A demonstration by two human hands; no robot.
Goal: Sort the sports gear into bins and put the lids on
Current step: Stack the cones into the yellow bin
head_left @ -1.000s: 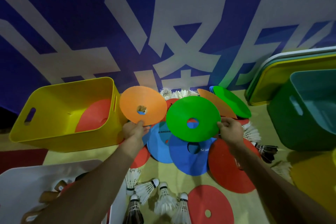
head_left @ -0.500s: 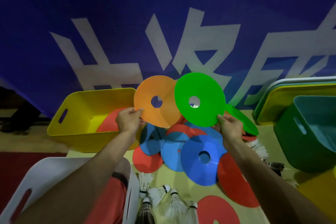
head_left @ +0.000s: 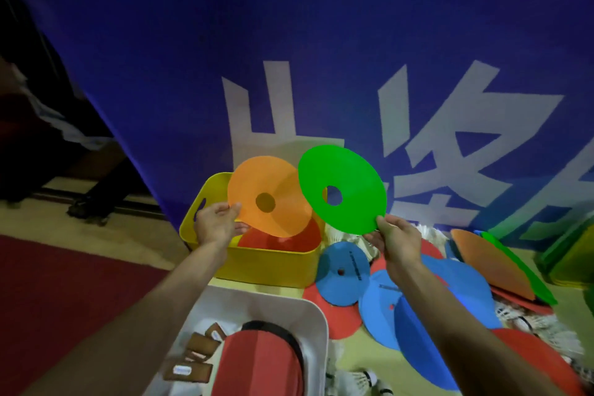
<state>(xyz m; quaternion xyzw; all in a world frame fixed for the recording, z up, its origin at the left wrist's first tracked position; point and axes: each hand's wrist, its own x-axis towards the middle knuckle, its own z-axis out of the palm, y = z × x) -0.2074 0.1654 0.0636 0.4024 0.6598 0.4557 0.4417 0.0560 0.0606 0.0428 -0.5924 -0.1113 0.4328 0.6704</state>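
Head camera showed the left hand (head_left: 213, 225) pinching the orange disc (head_left: 270, 196) by its edge directly over the yellow bin (head_left: 263, 270), the right hand (head_left: 398, 238) likewise pinching the green disc (head_left: 342, 188) above the bin's right rim

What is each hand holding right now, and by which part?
The left hand pinches the orange marker disc at its lower left rim, above the yellow bin. The right hand pinches the green marker disc at its lower right rim.

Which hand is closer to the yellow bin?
Left. The left hand, holding the orange disc, is over the near-left rim of the yellow bin; the right hand, holding the green disc, is off past the bin's right side.
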